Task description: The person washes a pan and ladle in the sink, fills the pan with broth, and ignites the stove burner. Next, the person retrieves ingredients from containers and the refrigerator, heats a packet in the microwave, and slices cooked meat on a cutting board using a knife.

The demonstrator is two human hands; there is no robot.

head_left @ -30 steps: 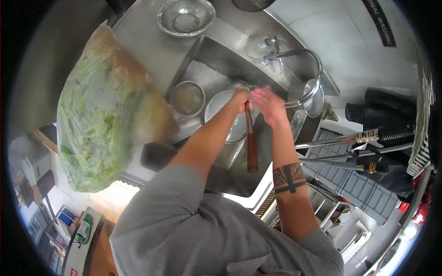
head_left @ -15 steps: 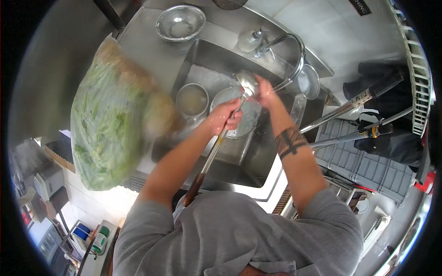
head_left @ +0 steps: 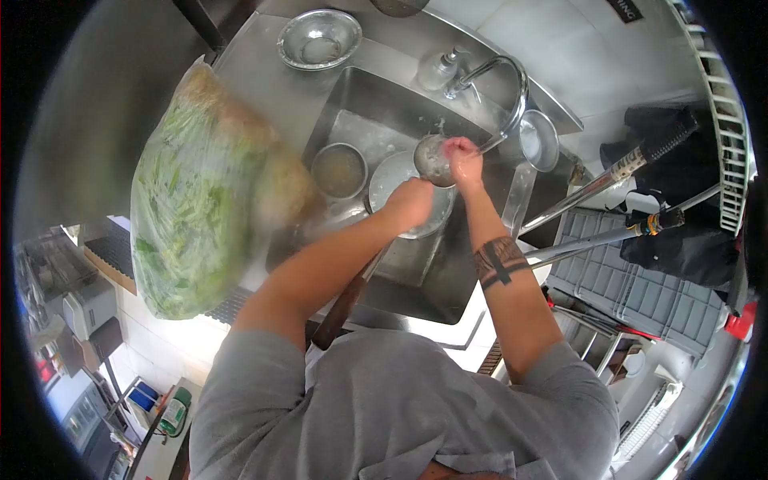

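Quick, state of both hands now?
Left hand: closed, holding the ladle.
Right hand: at the ladle's scoop end; open or closed, can't tell.

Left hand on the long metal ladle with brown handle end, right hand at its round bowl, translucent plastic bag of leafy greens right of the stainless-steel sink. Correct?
Wrong side: the translucent plastic bag of leafy greens is left of the stainless-steel sink in the head view, not right. Rest holds: left hand on the long metal ladle, right hand at its round bowl.
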